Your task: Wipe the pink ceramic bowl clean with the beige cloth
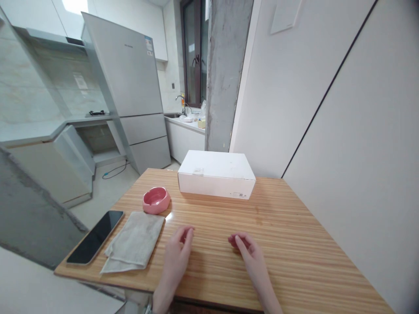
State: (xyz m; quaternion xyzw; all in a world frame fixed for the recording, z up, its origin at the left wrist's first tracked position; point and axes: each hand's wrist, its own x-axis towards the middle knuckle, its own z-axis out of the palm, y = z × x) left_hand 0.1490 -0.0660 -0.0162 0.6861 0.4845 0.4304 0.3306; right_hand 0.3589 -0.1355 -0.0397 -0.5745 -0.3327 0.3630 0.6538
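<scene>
Cloth left of both hands

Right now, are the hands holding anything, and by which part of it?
No held thing shows in the left hand or right hand, though either could hide something small.

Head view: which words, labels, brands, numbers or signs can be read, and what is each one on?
No text can be read.
Refrigerator: dark lettering on the upper door, too blurred.
Sticker on that door: print too small.
White box: small print and a square code on the front, too small.
</scene>
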